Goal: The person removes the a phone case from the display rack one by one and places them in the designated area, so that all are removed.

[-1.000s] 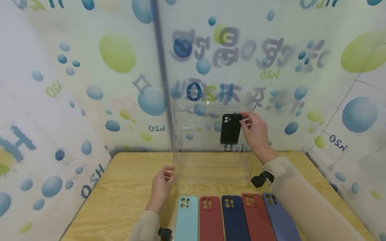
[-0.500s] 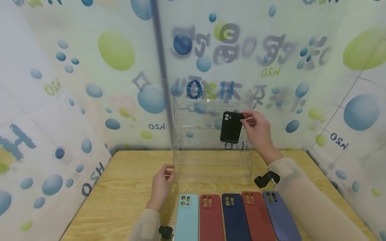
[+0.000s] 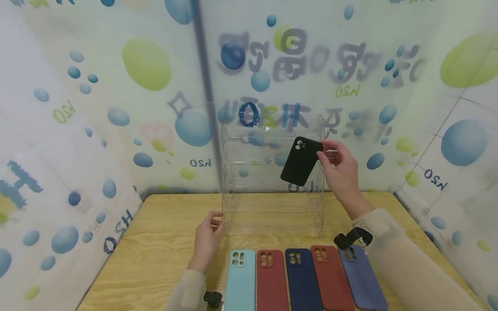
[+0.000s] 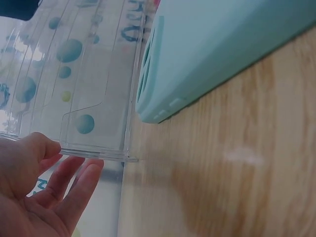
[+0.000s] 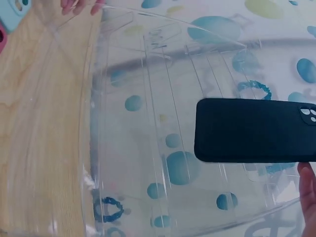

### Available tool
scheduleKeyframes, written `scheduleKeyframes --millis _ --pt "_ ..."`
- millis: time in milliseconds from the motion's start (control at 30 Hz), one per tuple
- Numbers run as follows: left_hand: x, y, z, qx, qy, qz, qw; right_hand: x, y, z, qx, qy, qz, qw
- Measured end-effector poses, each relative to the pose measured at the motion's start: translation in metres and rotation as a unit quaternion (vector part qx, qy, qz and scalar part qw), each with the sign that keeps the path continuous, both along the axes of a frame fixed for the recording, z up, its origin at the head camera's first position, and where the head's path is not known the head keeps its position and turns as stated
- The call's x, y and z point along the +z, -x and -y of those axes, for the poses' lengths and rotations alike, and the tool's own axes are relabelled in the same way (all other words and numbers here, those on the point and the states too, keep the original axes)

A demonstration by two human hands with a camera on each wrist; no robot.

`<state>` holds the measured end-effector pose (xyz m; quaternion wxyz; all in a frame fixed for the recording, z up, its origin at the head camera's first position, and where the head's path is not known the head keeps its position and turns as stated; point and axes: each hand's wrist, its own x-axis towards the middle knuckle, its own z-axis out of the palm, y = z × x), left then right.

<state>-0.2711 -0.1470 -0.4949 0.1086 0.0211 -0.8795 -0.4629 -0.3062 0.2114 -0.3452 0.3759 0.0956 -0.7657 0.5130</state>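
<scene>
By its upper right edge, my right hand [image 3: 342,172] pinches a black phone case [image 3: 301,162] between thumb and fingers. The case is tilted, its camera cutouts at the top left, in front of the upper tiers of a clear tiered display rack [image 3: 272,211]. In the right wrist view the black case [image 5: 252,131] shows its flat back with the rack's steps behind. My left hand [image 3: 208,237] is at the rack's lower left side. The left wrist view has its thumb and fingers [image 4: 84,190] on either side of the rack's clear side panel [image 4: 94,152], gripping it.
A row of phone cases lies before the rack: light blue [image 3: 240,280], red [image 3: 271,280], dark blue [image 3: 303,280], another red [image 3: 332,276] and a purple one [image 3: 363,278], partly behind my right wrist camera. Behind the wooden table [image 3: 163,233] hangs a patterned curtain [image 3: 155,112].
My right hand has moved slightly right and toward me, and the black case has tilted clockwise, its top leaning right. The left hand stays on the rack's side.
</scene>
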Motion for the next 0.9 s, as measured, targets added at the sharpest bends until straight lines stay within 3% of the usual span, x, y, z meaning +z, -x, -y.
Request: scheduleKeyframes --millis 367,600,900 --pt "0.0 0.0 0.002 -0.008 0.003 -0.005 0.9999 -0.003 -0.033 -0.037 0.005 -0.002 0.057 0.9984" --pt "0.001 -0.001 0.005 -0.013 -0.01 0.001 0.9999 -0.015 -0.048 -0.06 -0.006 -0.012 0.101 0.9948" --pt "0.001 0.0 0.003 -0.018 -0.004 0.0 0.9998 -0.034 -0.07 -0.096 -0.047 -0.067 0.14 0.9868"
